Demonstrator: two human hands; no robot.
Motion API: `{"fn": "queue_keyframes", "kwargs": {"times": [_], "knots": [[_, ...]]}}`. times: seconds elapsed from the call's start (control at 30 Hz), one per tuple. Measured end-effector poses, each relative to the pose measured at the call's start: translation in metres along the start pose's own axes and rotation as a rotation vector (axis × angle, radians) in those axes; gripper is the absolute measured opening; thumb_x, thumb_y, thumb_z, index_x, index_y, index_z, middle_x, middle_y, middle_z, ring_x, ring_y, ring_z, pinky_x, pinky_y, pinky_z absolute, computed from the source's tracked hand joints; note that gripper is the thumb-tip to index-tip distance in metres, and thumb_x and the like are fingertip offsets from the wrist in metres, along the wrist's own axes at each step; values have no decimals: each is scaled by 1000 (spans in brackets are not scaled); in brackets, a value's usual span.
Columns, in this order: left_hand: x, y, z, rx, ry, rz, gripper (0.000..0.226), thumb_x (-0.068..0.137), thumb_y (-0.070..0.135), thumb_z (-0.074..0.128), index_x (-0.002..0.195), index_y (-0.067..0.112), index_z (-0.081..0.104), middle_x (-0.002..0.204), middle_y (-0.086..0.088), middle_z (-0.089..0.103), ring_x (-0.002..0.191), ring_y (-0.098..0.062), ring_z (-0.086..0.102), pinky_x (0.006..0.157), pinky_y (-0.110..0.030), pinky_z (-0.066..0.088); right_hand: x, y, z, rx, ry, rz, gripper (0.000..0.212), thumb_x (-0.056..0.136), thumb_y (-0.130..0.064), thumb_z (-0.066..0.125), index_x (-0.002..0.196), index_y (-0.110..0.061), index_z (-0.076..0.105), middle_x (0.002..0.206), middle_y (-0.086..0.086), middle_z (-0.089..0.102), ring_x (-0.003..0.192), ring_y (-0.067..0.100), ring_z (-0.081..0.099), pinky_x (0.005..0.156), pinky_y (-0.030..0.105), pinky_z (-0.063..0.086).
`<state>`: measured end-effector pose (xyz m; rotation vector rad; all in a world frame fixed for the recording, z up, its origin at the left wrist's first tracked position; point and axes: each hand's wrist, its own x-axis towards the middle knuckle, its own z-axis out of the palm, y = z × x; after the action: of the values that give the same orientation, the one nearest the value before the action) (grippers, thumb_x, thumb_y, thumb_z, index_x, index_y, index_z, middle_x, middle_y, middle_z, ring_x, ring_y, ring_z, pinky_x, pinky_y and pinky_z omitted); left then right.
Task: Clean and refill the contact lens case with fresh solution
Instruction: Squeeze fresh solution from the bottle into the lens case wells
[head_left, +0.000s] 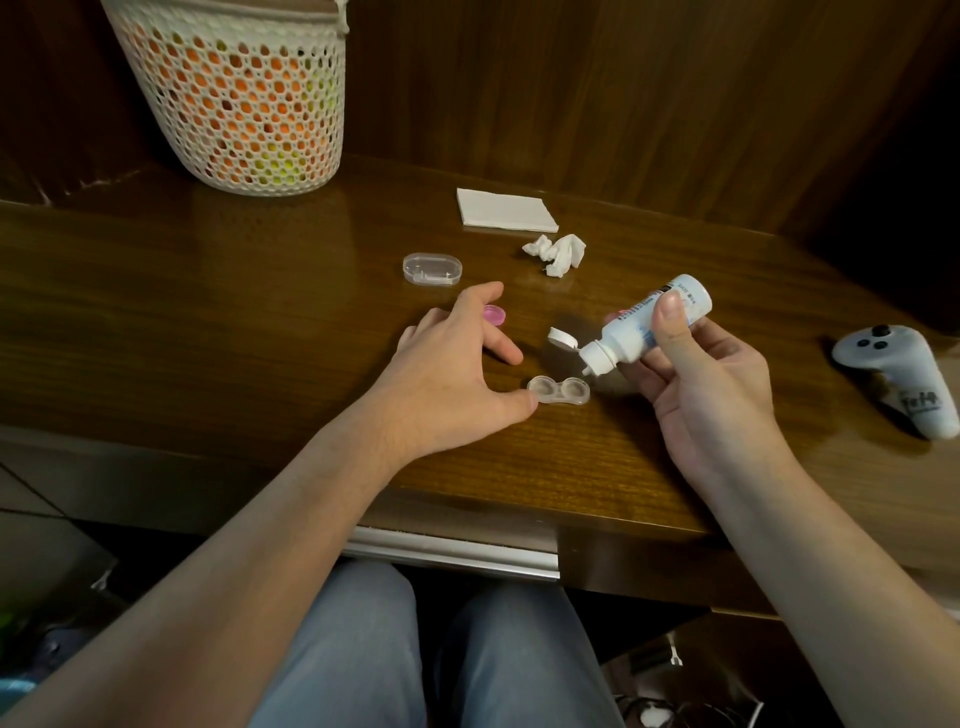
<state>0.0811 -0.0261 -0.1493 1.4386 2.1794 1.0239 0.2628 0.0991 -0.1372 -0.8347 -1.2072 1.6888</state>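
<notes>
Head view: the right hand (711, 384) gripped a white solution bottle (647, 325), flip cap open, nozzle tilted just above the clear 2-well lens case (559, 391) on the glossy wooden table (260, 312). The left hand (452, 364) lay open, its thumb touching the case's left end. Light, smooth plastic, the case would probably slide unless pinned at its ends. A pink cap (494, 314) lay behind the fingers.
</notes>
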Motion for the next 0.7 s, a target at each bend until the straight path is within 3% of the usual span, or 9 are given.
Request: {"fn": "queue_keyframes", "kwargs": {"times": [0.2,0.37,0.57,0.7], "knots": [[-1,1,0,-2,2,1,101,84,44,85,162,30,23,134,24,61,151,-12,31,127,-52,11,-2,-6,-3,111,11,46,61,89,-41,77,139,-13,60,130,14,77,117,23,78,89,33,66],[0,1,0,-4,5,-6,101,84,39,85,162,29,22,132,24,62,151,-12,31,128,-51,11,-5,-5,6,142,-6,37,57,90,-41,77,136,-12,62,127,13,79,116,22,78,88,32,66],[0,0,-2,-39,9,-9,105,84,23,81,166,28,16,119,25,63,150,-13,30,128,-49,13,-8,3,19,43,-39,18,51,82,-40,79,125,-14,70,122,13,81,117,25,78,101,44,63],[1,0,-2,-48,-1,-21,105,84,21,82,165,30,15,128,22,64,151,-14,30,129,-49,14,-8,6,18,12,-70,3,47,85,-37,78,124,-12,69,116,11,82,113,26,79,97,45,64]]}}
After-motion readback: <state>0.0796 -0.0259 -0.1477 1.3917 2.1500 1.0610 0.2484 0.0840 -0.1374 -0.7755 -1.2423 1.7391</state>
